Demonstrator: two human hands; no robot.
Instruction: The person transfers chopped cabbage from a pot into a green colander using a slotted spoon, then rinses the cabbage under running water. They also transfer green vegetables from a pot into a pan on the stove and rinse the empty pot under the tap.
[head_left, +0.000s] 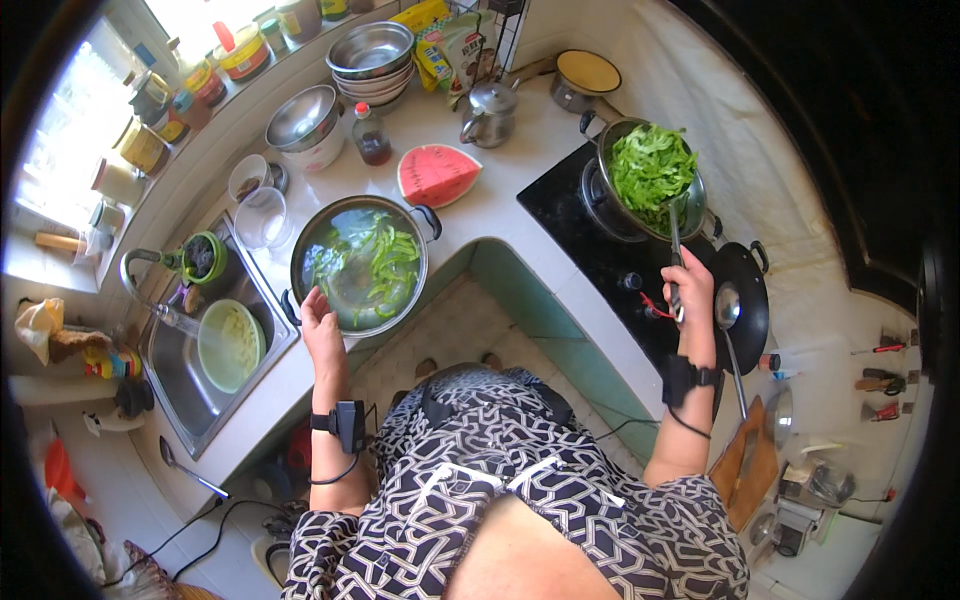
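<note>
My right hand (691, 287) grips the dark handle of a metal cooking utensil (675, 225); its head is buried among cut green strips (649, 169), likely green pepper. They heap in a two-handled metal pan (705, 202) over the left part of the black gas hob (555, 191). My left hand (321, 319) holds nothing, its fingers loosely bent at the near-left rim of a wide steel pot (424, 281). Whether they touch the rim, I cannot tell. Inside that pot, more green strips (394, 255) float in water.
Left, water runs from the faucet (133, 270) into a green bowl (259, 337) in the steel sink (225, 394). Cut watermelon (439, 174), a red-capped bottle (372, 139) and a kettle (491, 112) stand behind. A wok (750, 330) with a ladle (727, 304) sits right of the hob.
</note>
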